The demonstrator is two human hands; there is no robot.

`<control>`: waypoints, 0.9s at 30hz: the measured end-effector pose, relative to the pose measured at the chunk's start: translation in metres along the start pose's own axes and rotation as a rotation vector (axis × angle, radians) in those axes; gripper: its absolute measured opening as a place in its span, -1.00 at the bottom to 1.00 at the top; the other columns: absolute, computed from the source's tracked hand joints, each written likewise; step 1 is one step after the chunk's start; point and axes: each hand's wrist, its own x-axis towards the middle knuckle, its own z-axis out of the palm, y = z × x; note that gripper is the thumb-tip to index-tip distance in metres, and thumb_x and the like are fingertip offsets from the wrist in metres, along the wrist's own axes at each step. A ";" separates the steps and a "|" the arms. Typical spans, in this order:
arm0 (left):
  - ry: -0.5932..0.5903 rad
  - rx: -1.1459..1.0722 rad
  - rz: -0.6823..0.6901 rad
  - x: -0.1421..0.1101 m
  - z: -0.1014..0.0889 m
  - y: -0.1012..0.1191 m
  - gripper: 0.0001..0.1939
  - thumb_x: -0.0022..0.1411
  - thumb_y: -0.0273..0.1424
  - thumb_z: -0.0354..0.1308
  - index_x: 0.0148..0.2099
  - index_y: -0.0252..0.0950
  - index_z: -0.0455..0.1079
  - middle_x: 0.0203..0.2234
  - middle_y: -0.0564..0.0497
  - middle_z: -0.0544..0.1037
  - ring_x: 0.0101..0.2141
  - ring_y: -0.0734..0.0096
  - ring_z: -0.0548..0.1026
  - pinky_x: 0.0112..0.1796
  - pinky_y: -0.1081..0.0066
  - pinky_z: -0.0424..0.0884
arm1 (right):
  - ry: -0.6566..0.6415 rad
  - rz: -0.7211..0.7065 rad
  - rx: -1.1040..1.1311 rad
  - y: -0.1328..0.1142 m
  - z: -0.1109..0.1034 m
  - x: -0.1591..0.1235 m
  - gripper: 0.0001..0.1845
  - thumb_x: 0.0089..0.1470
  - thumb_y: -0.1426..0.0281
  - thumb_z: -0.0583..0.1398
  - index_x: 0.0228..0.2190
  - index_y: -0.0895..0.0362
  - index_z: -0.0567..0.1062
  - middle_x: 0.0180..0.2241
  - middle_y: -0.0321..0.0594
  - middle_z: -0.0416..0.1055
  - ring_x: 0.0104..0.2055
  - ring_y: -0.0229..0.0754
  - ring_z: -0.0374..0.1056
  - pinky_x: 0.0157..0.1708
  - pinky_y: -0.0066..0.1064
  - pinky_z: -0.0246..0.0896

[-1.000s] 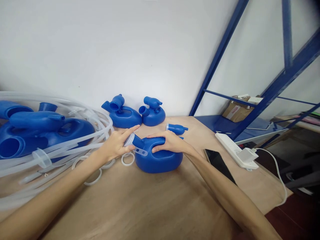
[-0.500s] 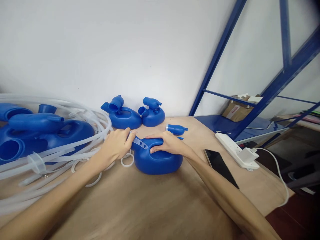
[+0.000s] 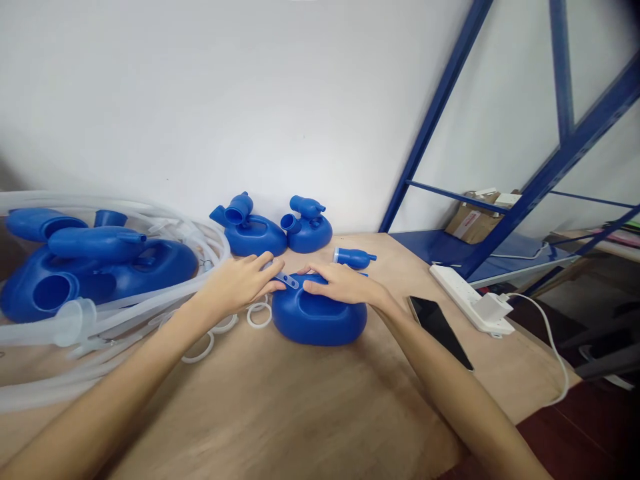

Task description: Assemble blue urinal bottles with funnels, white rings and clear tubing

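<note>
A blue plastic urinal bottle with a loop handle sits on the table in front of me. My left hand is closed at its neck end, fingers bent over the translucent strap that runs from the neck toward the handle. The neck itself is mostly hidden behind that hand. My right hand grips the bottle's top at the handle, its thumb lying along the handle. Translucent white rings lie beside the bottle, near my left hand. Behind my right hand lies a loose blue spout piece with a pale rim.
At the left, more blue bottles sit among coiled translucent tubing. Two blue bottles with spout pieces on them stand by the wall. A phone and a white power strip lie to the right, beside a blue metal rack.
My left thumb has come down below the strap at the neck. My right thumb has shifted from the handle opening up onto the handle. The view has moved slightly.
</note>
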 end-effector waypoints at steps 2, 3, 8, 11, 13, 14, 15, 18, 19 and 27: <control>-0.032 0.047 -0.046 0.003 0.000 0.003 -0.41 0.56 -0.05 -0.33 0.11 -0.25 0.44 -0.10 -0.15 0.56 -0.29 0.20 0.61 -0.45 0.33 0.29 | -0.018 0.046 -0.033 -0.005 -0.003 0.005 -0.41 0.32 -0.12 0.08 0.10 0.01 0.50 0.11 -0.13 0.56 0.15 0.13 0.48 0.07 -0.11 0.35; -0.042 0.057 -0.061 0.005 0.000 0.005 -0.42 0.56 -0.06 -0.32 0.08 -0.26 0.45 -0.13 -0.14 0.56 -0.30 0.20 0.61 -0.47 0.33 0.27 | -0.014 0.072 -0.059 -0.007 -0.004 0.007 -0.40 0.30 -0.14 0.10 0.08 0.02 0.51 0.09 -0.12 0.57 0.12 0.15 0.50 0.04 -0.13 0.36; -0.074 0.069 -0.087 0.010 0.001 0.011 -0.46 0.57 -0.10 -0.32 0.03 -0.27 0.43 -0.12 -0.13 0.55 -0.33 0.20 0.60 -0.48 0.34 0.24 | -0.033 0.157 -0.095 -0.009 -0.001 0.016 -0.27 0.29 -0.22 0.01 0.08 0.08 0.53 0.08 0.01 0.58 0.09 0.22 0.51 0.04 -0.07 0.36; -0.097 0.069 -0.122 0.012 -0.002 0.016 -0.43 0.58 -0.11 -0.36 0.04 -0.30 0.42 -0.13 -0.15 0.54 -0.33 0.18 0.60 -0.49 0.33 0.23 | -0.021 0.111 -0.119 -0.006 0.000 0.018 -0.25 0.30 -0.21 0.00 0.22 -0.01 0.48 0.24 -0.09 0.47 0.26 0.24 0.39 0.21 -0.02 0.24; -0.130 0.067 -0.153 0.014 -0.007 0.019 -0.40 0.58 -0.14 -0.40 0.05 -0.33 0.42 -0.16 -0.17 0.54 -0.34 0.16 0.59 -0.49 0.31 0.22 | -0.022 0.088 -0.142 -0.005 0.001 0.018 -0.26 0.33 -0.18 -0.01 0.29 -0.04 0.42 0.32 -0.15 0.38 0.34 0.24 0.29 0.30 -0.01 0.15; -0.150 0.062 -0.160 0.015 -0.009 0.020 -0.40 0.58 -0.16 -0.42 0.06 -0.33 0.41 -0.17 -0.17 0.54 -0.34 0.14 0.59 -0.49 0.30 0.21 | -0.028 0.083 -0.152 -0.005 0.001 0.018 -0.27 0.34 -0.16 -0.03 0.30 -0.04 0.41 0.33 -0.16 0.37 0.36 0.24 0.28 0.31 0.00 0.13; -0.164 0.054 -0.166 0.015 -0.010 0.021 -0.40 0.58 -0.17 -0.43 0.07 -0.34 0.41 -0.18 -0.17 0.54 -0.34 0.14 0.59 -0.50 0.29 0.20 | -0.035 0.079 -0.162 -0.006 0.001 0.017 -0.28 0.36 -0.15 -0.04 0.29 -0.03 0.43 0.31 -0.16 0.39 0.35 0.23 0.29 0.31 0.01 0.14; -0.141 0.010 -0.153 0.012 -0.012 0.016 -0.47 0.59 -0.16 -0.34 0.11 -0.28 0.41 -0.17 -0.14 0.55 -0.35 0.15 0.58 -0.52 0.28 0.17 | -0.046 0.066 -0.176 -0.009 0.004 0.016 -0.30 0.37 -0.13 -0.07 0.24 -0.04 0.50 0.25 -0.18 0.46 0.28 0.21 0.38 0.27 0.00 0.21; -0.114 -0.014 -0.137 0.011 -0.012 0.014 -0.52 0.59 -0.17 -0.28 0.12 -0.24 0.41 -0.15 -0.13 0.55 -0.33 0.16 0.58 -0.51 0.29 0.17 | -0.041 0.079 -0.182 -0.011 0.005 0.015 -0.29 0.36 -0.15 -0.07 0.23 -0.04 0.50 0.24 -0.18 0.48 0.26 0.22 0.40 0.24 0.00 0.24; -0.077 -0.164 -0.236 0.009 -0.009 0.015 -0.56 0.54 -0.11 -0.18 0.08 -0.21 0.44 -0.08 -0.11 0.54 -0.27 0.16 0.58 -0.46 0.33 0.24 | -0.033 0.188 -0.170 -0.027 0.006 0.014 -0.34 0.33 -0.12 0.01 0.18 -0.04 0.56 0.09 -0.12 0.60 0.13 0.22 0.50 0.04 -0.11 0.37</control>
